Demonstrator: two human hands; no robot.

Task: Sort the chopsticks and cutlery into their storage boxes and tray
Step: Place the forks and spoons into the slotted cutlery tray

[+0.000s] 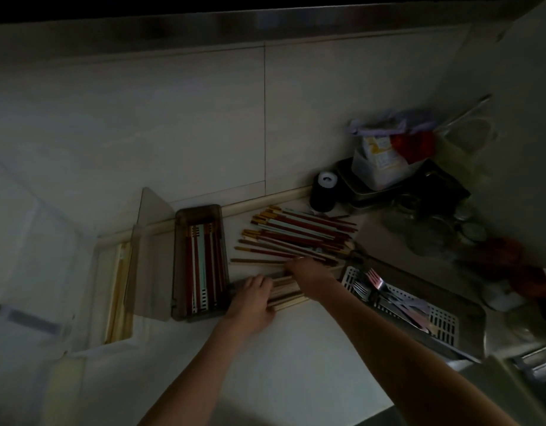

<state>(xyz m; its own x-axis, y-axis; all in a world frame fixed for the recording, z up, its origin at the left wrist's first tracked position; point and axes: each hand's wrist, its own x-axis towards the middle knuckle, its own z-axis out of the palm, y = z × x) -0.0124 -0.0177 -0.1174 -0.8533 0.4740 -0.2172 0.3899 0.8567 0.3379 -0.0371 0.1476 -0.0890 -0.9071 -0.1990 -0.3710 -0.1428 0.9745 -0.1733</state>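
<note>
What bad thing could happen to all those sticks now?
The left hand and right hand gather a light chopstick bundle; some might slip and roll. The right arm crosses close to the loose red chopsticks and could scatter them. Dim light may cause missorting into the dark box.

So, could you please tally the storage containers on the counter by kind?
Chopstick boxes: 2, the dark box and the pale box
Cutlery tray: 1
Total: 3

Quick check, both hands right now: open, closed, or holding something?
Left hand: grips a bundle of pale wooden chopsticks.
Right hand: on the loose chopsticks; its grip cannot be told.
</note>
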